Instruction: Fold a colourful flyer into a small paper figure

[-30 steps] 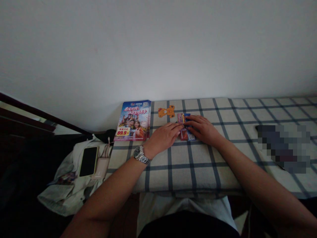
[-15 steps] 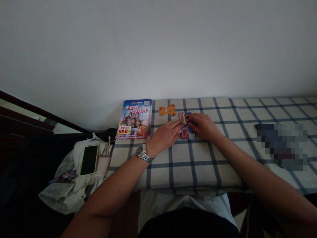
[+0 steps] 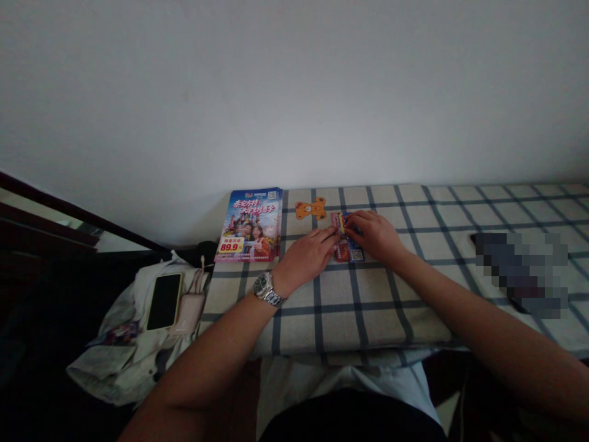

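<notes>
A small folded flyer (image 3: 356, 253), printed in blue, pink and red with a QR code at its lower corner, lies on the checked tablecloth. My left hand (image 3: 307, 261), with a metal watch on its wrist, has its fingertips closed on the flyer's left edge. Bent fingers of my right hand (image 3: 372, 232) pinch the flyer from the right, covering part of its upper half. Just beyond my left hand, an orange bear-shaped cutout (image 3: 310, 209) lies flat. Left of it is a stack of colourful flyers (image 3: 248, 227) marked 89.9.
The checked tablecloth (image 3: 294, 319) covers a table against a white wall (image 3: 294, 92). A dark, pixelated object (image 3: 515, 270) lies at the right. Below left are a phone (image 3: 164, 301), a pale pink power bank (image 3: 189, 314) and light cloth (image 3: 115, 368).
Both hands stay at the folded flyer with only slight finger shifts; the right fingers bend a little more over it. The whole view has shifted slightly.
</notes>
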Demonstrator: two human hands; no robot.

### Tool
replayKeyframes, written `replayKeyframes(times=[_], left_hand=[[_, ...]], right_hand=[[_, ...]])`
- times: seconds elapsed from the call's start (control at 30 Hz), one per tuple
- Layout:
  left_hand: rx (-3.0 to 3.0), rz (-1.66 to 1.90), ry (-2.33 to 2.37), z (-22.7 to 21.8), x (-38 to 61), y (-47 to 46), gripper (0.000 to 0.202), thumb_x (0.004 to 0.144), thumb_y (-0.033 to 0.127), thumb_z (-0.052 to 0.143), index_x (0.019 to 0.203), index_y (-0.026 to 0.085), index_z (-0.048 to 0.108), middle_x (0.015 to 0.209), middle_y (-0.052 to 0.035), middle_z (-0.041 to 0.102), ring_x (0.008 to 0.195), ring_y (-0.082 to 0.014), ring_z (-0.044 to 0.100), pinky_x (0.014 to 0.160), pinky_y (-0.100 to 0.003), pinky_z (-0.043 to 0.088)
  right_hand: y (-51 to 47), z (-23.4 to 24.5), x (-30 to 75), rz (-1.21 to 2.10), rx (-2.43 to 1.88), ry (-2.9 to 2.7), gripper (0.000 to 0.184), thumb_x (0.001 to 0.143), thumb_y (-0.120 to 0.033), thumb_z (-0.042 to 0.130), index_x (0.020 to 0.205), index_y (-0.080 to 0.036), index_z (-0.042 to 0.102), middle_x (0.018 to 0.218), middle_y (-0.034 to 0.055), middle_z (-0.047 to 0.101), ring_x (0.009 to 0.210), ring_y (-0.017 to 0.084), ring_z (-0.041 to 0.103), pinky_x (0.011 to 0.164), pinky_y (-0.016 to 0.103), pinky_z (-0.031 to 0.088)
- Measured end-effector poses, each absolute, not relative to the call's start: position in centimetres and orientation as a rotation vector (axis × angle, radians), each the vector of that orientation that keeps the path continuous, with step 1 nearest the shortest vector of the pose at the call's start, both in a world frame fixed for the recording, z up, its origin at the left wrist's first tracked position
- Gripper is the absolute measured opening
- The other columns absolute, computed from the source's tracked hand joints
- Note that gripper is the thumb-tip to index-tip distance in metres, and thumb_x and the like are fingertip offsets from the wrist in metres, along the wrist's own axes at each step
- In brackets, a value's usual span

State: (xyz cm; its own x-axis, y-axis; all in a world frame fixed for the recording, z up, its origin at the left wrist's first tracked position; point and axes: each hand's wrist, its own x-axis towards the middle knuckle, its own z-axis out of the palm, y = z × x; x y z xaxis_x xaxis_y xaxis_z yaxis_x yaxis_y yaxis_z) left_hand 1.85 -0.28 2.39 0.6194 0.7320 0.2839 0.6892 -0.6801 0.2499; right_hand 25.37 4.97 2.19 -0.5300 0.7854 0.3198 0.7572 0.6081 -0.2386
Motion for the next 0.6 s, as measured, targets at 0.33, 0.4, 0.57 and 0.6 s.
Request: replayKeyframes(times=[0.33,0.4,0.57,0.6], left_hand=[[2.74,0.545,1.208,2.2,1.8,-0.4,0.037,0.113,0.027,0.042,0.144,0.014,0.059,0.151,-0.012,0.061,0.13,-0.025,0.062,0.112,-0.045,0.057],[2.738,0.547,1.204,2.3,1.8,-0.4,0.037,0.113,0.027,0.042,0.144,0.014,0.059,0.151,-0.012,0.061,0.13,-0.0252,0.062,0.111,-0.045,0.057],[2.73,0.549,1.199,2.6,1.8,-0.5,0.037,0.114,0.026,0.041,0.144,0.014,0.058,0.152,-0.0128,0.06,0.135,-0.0259,0.06,0.112,-0.046,0.057],[2.727,0.549,1.201,2.6,1.8,-0.5,0.037,0.113,0.025,0.041,0.144,0.015,0.058,0.152,-0.013,0.06,0.135,-0.026,0.06,0.112,-0.047,0.057]], right_hand=[[5.0,3.0,24.7,0.033,-1.299,-2.47,0.01,0.1,-0.025,0.066,0.102,-0.02,0.074,0.111,0.0118,0.076,0.1,0.03,0.069,0.086,0.041,0.053],[5.4,3.0,24.7,0.014,-1.312,-2.472,0.01,0.1,-0.026,0.066,0.101,-0.02,0.074,0.109,0.0115,0.076,0.099,0.03,0.068,0.084,0.041,0.053],[6.7,3.1,24.7,-0.01,-1.32,-2.495,0.013,0.101,-0.028,0.065,0.1,-0.021,0.075,0.105,0.0105,0.075,0.096,0.028,0.068,0.084,0.04,0.051],[6.9,3.1,24.7,-0.016,-1.329,-2.498,0.013,0.101,-0.028,0.065,0.099,-0.021,0.076,0.105,0.0105,0.075,0.095,0.028,0.068,0.083,0.04,0.051]])
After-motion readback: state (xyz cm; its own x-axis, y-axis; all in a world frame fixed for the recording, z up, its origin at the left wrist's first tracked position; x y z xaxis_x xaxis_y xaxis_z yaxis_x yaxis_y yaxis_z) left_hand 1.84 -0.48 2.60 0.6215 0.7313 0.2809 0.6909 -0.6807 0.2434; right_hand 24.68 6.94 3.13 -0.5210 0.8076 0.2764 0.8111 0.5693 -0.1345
